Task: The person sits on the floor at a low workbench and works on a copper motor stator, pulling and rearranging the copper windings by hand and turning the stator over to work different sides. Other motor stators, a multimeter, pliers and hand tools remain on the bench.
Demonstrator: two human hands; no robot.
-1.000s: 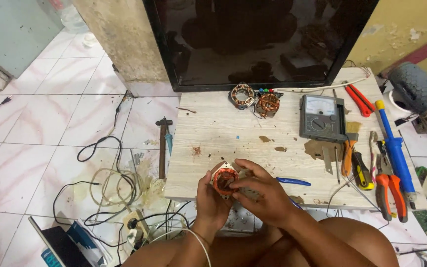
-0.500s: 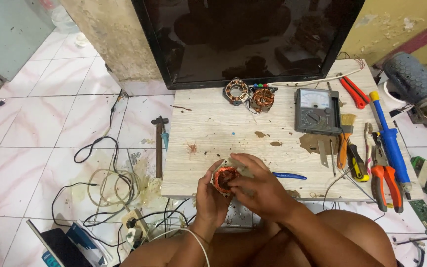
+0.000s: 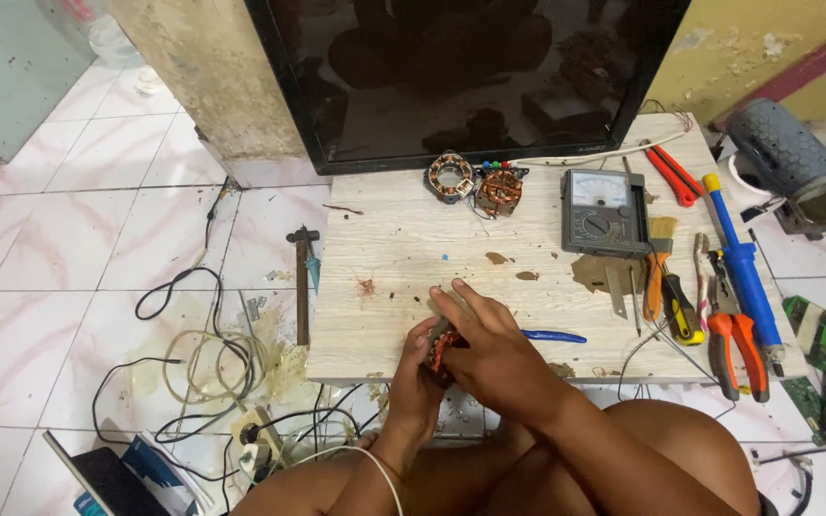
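Observation:
Both my hands hold a small motor stator wound with copper wire point(image 3: 437, 350) at the near edge of a low pale wooden table point(image 3: 403, 248). My left hand point(image 3: 415, 375) cups it from below and the left. Over the top of it lies my right hand point(image 3: 494, 349), hiding most of the part. Two more copper-wound stators point(image 3: 452, 176) point(image 3: 499, 190) sit at the table's far edge, in front of a dark flat screen point(image 3: 470, 67). A thin blue tool point(image 3: 554, 336) lies just right of my right hand.
An analog multimeter point(image 3: 603, 210), a brush, screwdrivers, orange-handled pliers point(image 3: 736, 344), red cutters point(image 3: 669, 174) and a long blue tool point(image 3: 743, 263) crowd the table's right side. A hammer point(image 3: 301, 282), tangled cables point(image 3: 212, 368) and a power strip lie on the tiled floor at left.
The camera has tipped down a little, so the table sits slightly higher in view. My hands keep hold of the stator, and the right hand now covers more of it.

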